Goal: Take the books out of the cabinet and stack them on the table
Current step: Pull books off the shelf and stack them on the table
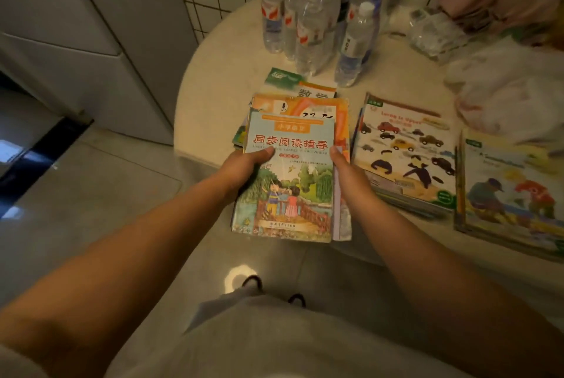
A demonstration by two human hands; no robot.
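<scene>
I hold a small bundle of books (290, 176) between both hands at the near left edge of the round table (213, 78); its top cover is light blue with red Chinese characters and two children on a bridge. My left hand (244, 168) grips the bundle's left edge, thumb on the cover. My right hand (346, 173) grips its right edge. The bundle's far end lies over a stack of books (300, 93) on the table with orange and green covers. To the right lie a picture-book stack with cars (406, 151) and another stack (512, 191).
Several water bottles (314, 17) stand at the back of the table. A white plastic bag (506, 87) and crumpled wrap (436, 32) lie at the back right. White cabinet fronts (91, 42) stand to the left, a tiled wall behind. My feet (274, 289) stand on the tiled floor.
</scene>
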